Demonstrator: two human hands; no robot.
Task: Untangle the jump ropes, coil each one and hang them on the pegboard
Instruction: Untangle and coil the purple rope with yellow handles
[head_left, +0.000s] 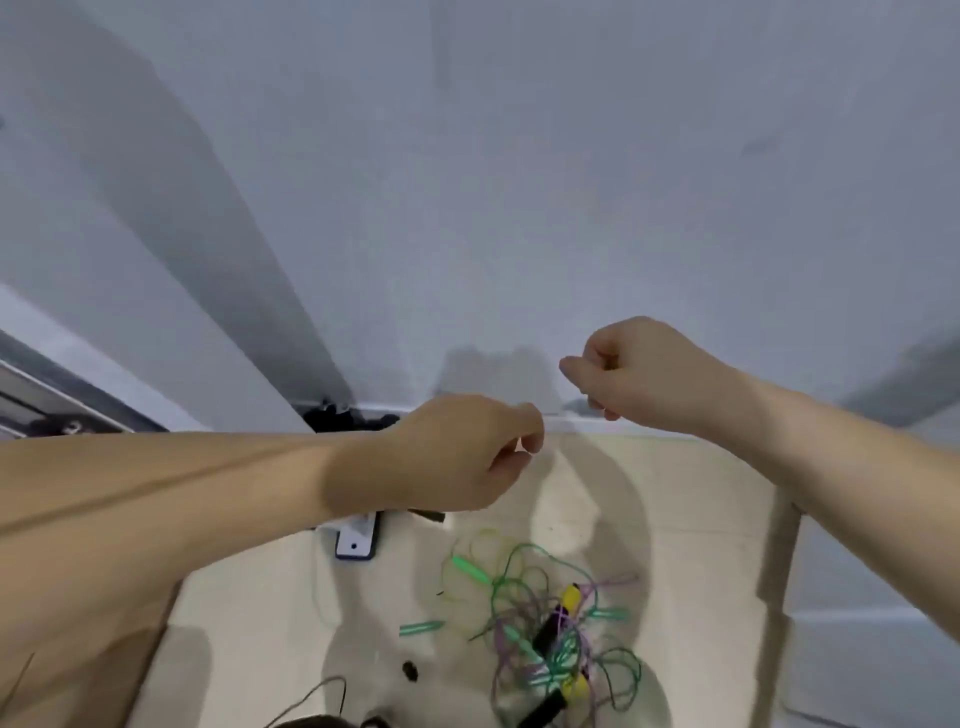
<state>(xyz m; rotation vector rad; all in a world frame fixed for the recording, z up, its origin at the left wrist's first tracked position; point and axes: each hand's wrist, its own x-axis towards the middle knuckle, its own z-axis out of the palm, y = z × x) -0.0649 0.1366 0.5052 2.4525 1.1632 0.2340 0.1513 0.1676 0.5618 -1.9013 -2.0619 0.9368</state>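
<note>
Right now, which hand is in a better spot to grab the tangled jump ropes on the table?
Probably the left hand: it hangs lower and nearer the tangled jump ropes on the table. The right hand is raised higher, up by the wall. Both are curled, with nothing seen in them.

We log open surface on the beige table (691, 499) beyond and to the right of the tangled green, purple and yellow-handled jump ropes (545, 629). Left of the tangle, a flat white-and-blue device (356, 543) and a small black object (410, 671) narrow the passage. A pale grey wall (467, 208) bounds the far edge.
</note>
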